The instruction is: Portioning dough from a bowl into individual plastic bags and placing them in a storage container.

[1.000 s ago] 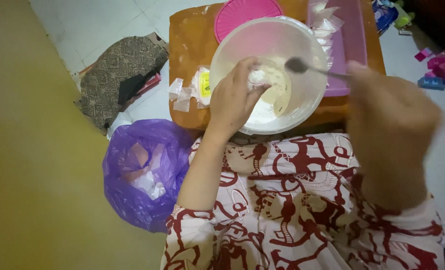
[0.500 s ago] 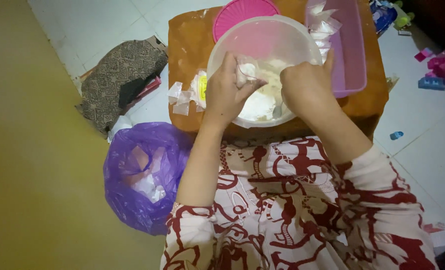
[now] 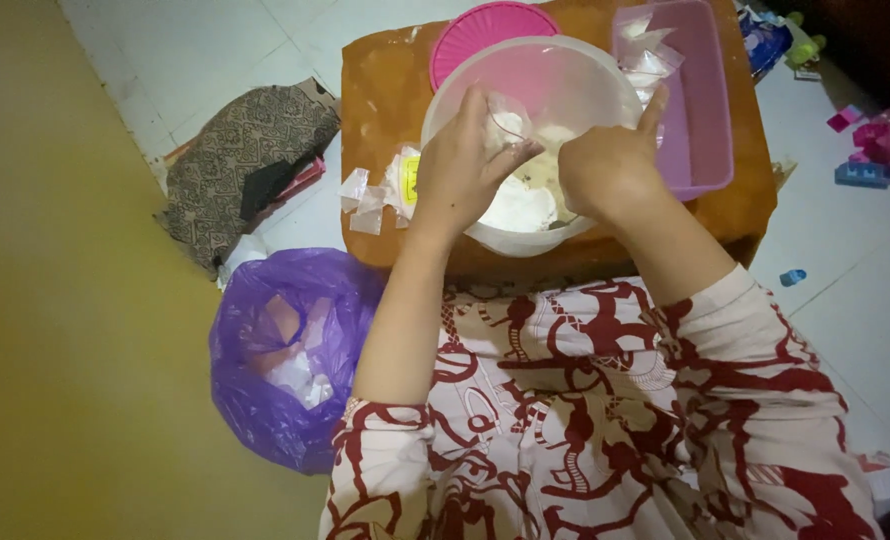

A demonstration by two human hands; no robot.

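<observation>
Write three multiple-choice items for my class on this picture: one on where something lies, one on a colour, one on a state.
1. Where does the purple bag lie?
A. on the floor, on the person's left
B. inside the pink tray
C. on the wooden board

2. What colour is the round lid behind the bowl?
A. green
B. pink
C. black

3. What is the left hand doing?
A. lying flat on the floor
B. resting on the lap
C. holding a small clear packet over the bowl

Answers: 1 A, it sits on the floor beside the left arm; 2 B, its rim shows pink; 3 C, the fingers pinch the packet above the white powder.
</observation>
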